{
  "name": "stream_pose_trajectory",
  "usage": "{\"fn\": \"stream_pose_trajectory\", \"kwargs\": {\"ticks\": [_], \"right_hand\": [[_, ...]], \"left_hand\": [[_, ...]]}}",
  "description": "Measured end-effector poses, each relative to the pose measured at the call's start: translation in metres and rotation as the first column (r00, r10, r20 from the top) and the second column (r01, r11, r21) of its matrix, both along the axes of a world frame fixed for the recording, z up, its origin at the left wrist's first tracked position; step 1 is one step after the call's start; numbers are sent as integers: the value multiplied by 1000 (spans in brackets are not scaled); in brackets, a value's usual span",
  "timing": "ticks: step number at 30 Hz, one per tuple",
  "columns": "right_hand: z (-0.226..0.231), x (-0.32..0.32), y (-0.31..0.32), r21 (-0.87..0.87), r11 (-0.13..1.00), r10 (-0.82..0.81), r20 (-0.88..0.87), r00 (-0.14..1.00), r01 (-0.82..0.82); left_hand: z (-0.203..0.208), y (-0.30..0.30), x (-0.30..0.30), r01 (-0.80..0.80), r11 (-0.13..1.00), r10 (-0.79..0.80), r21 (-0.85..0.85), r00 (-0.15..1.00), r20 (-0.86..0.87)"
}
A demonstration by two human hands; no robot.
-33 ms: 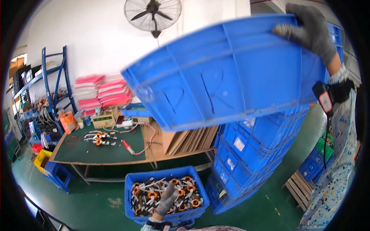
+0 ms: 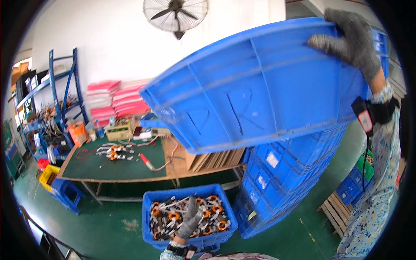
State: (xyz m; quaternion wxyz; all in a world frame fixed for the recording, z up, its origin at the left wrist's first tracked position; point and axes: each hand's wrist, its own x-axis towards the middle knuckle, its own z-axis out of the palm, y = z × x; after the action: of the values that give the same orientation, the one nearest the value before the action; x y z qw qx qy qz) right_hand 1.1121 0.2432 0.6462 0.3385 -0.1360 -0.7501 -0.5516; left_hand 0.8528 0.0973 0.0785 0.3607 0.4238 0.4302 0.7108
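A large blue plastic crate (image 2: 208,99) is held up tilted, with its ribbed outer face toward me and dark handwritten marks on it. My right hand (image 2: 353,43), in a grey glove, grips its upper right edge, thumb on the outer face. What the crate contains is hidden. Low in front of me, my gloved left hand (image 2: 190,222) reaches over a lower blue crate (image 2: 146,216), fingers stretched out. That crate is full of orange copper-wound coils (image 2: 174,216) with white-sleeved leads. Whether the left hand touches them I cannot tell.
A tall stack of blue crates (image 2: 277,177) stands under the raised one. Behind is a workbench (image 2: 125,167) with coils, a red-handled tool (image 2: 146,161) and cardboard sheets (image 2: 219,159). A blue stool (image 2: 67,193) stands left, a wooden pallet (image 2: 336,212) right. A fan (image 2: 175,13) hangs on the wall.
The raised crate and my right hand sit slightly lower against the wall and bench. The view has shifted a little. My left hand stays over the crate of coils.
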Motion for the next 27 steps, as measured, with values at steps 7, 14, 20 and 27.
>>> {"fn": "stream_pose_trajectory", "kwargs": {"ticks": [7, 14, 20, 27], "right_hand": [[-90, -98, -56, 9, 923, 374, 218, 902, -385], [-268, -162, -62, -307, 805, 552, 75, 831, -507], [-466, -156, -80, -455, 749, 512, -62, 857, -481], [-606, -100, -97, -679, 566, 457, -214, 864, -468]], "left_hand": [[93, -79, -25, -153, 914, 160, 377, 987, 12], [-5, -180, -5, -475, 862, 478, -177, 878, -29], [-193, -250, -20, -543, 668, 510, -509, 832, -219], [-232, -292, -30, -534, 479, 513, -697, 814, -271]]}}
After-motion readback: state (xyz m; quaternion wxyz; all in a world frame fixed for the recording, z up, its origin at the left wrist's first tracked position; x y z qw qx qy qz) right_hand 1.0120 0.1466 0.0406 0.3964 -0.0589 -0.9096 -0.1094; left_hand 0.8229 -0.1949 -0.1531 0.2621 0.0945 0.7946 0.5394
